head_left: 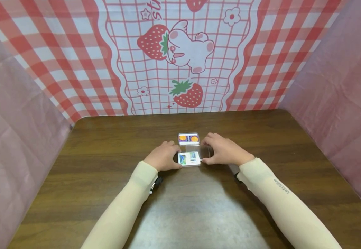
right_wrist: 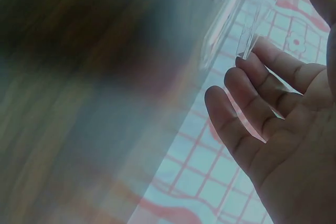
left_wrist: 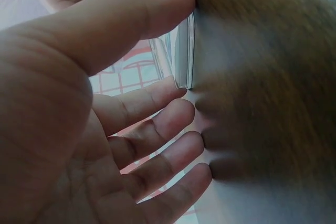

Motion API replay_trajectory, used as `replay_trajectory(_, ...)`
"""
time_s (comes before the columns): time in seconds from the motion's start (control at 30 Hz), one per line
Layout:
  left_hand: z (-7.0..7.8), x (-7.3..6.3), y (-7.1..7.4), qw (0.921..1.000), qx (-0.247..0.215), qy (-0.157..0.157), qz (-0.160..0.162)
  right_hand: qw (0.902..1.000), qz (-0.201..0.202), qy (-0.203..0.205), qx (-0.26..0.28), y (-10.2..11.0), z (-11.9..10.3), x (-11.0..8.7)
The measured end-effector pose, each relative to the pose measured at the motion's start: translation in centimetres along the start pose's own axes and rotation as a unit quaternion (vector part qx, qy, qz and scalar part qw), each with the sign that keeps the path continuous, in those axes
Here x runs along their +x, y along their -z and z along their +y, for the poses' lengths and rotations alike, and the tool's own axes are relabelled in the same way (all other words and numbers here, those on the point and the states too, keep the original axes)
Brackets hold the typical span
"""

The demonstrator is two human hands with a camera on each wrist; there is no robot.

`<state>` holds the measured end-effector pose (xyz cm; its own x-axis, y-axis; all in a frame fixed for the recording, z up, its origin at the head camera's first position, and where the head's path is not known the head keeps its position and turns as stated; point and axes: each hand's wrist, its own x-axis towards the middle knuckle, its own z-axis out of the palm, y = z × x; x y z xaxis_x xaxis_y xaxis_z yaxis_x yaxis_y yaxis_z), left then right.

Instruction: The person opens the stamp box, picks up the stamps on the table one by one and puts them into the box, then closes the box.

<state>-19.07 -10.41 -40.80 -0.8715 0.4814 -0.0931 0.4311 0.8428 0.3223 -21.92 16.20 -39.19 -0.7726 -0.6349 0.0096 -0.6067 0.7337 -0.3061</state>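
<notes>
My left hand (head_left: 165,156) holds the left side of a flat clear case (head_left: 194,164) lying on the table, with small printed cards inside. In the left wrist view, thumb and index finger pinch the case's edge (left_wrist: 184,56), and the other fingertips are at the tabletop. My right hand (head_left: 224,148) grips a clear plastic lid (head_left: 196,148) between thumb and fingers. The lid is raised and tilted, overlapping the cards from the right in the head view. The right wrist view shows the lid (right_wrist: 252,17) edge-on, its lower corner at the fingertips.
Just beyond the held case lies a second flat case (head_left: 188,139) with a purple and orange print. The brown wood-grain table (head_left: 186,214) meets a strawberry-print cloth (head_left: 186,69) at the back. Pink cloths (head_left: 336,69) hang at both sides.
</notes>
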Motion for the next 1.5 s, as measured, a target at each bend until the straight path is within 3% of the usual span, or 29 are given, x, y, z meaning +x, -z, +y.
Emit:
replay_trajectory(0.33, 0.2, 0.2, 0.1, 0.9999, -0.006, -0.010, 0.004, 0.9998, -0.021, 0.006, -0.001, -0.7, -1.4, 1.4)
replay_trajectory(0.67, 0.0, 0.3, -0.1, 0.9998, -0.020, 0.001, 0.002, 0.9992, -0.040, -0.001, 0.006, -1.3, -1.4, 1.6)
replay_trajectory(1.5, -0.4, 0.1, 0.4, 0.9995, -0.027, -0.013, -0.003, 0.9990, -0.043, 0.005, 0.010, -1.9, -1.4, 1.7)
